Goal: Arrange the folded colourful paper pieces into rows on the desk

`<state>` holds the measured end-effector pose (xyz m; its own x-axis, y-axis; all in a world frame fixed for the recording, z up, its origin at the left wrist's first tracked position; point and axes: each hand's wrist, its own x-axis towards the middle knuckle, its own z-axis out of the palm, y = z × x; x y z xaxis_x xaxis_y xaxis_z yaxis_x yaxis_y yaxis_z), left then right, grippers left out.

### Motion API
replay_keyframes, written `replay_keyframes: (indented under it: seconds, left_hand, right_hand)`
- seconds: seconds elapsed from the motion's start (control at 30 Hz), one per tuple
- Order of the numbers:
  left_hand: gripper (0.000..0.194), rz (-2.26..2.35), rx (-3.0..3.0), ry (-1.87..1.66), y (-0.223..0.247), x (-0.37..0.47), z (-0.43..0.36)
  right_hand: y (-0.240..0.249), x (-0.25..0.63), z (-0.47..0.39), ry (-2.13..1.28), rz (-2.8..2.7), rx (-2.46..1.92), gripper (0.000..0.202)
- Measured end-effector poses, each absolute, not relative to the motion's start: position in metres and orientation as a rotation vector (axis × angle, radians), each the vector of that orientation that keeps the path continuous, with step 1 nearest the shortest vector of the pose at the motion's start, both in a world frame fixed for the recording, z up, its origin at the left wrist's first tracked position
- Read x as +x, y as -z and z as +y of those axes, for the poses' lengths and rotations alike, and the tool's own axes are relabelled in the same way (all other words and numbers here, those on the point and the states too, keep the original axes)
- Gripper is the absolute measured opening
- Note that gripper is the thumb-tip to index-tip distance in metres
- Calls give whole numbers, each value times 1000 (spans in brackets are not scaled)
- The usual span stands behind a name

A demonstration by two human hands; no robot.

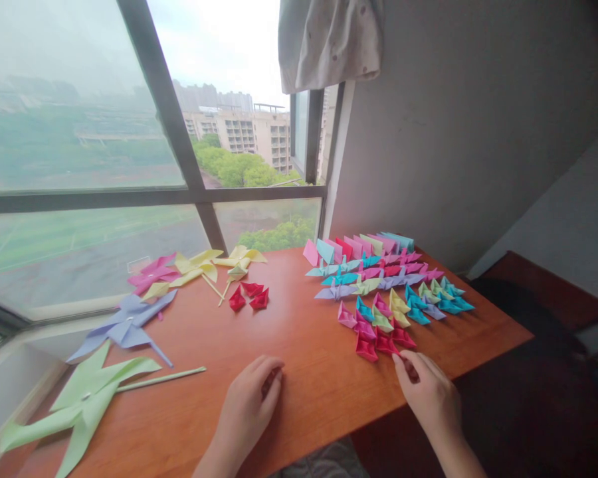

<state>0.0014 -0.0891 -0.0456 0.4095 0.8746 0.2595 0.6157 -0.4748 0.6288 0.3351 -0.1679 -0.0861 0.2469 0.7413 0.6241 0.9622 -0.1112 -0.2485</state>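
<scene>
My right hand (431, 388) is at the front of a group of folded paper boats, thumb and forefinger pinched at the corner of a red paper boat (386, 344). Beside it sit another red boat (366, 348) and a third red boat (403, 335). My left hand (252, 401) rests on the table with its fingers loosely curled and nothing visible in them. Beyond it, three red paper boats (259, 299) stand in a small cluster. Behind the right-hand boats are rows of paper cranes (339, 292) in several colours.
On the wooden table (299, 418), a green pinwheel (87, 398), a purple pinwheel (129, 322), a pink pinwheel (154, 272) and yellow ones (197, 265) lie at the left by the window. Folded paper pieces (346, 249) line the back right, near the wall.
</scene>
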Motion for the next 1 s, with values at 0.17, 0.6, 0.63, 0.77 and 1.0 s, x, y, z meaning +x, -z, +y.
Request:
replay_keyframes:
  seconds: [0.17, 0.6, 0.63, 0.77, 1.0]
  left_hand:
    - [17, 1263, 2235, -785, 45, 2, -90]
    - [18, 1269, 2160, -766, 47, 2, -91]
    - [18, 1267, 2138, -769, 47, 2, -91]
    - [18, 1322, 2074, -817, 41, -2, -76]
    - [21, 1728, 2296, -832, 16, -19, -6]
  right_hand:
    - [86, 333, -164, 492, -1535, -1944, 30]
    - [76, 327, -169, 427, -1411, -1982, 37]
    - [74, 327, -170, 418, -1392, -1963, 37]
    - [65, 315, -172, 343, -1468, -1755, 28]
    - [57, 243, -165, -45, -1727, -1398, 17]
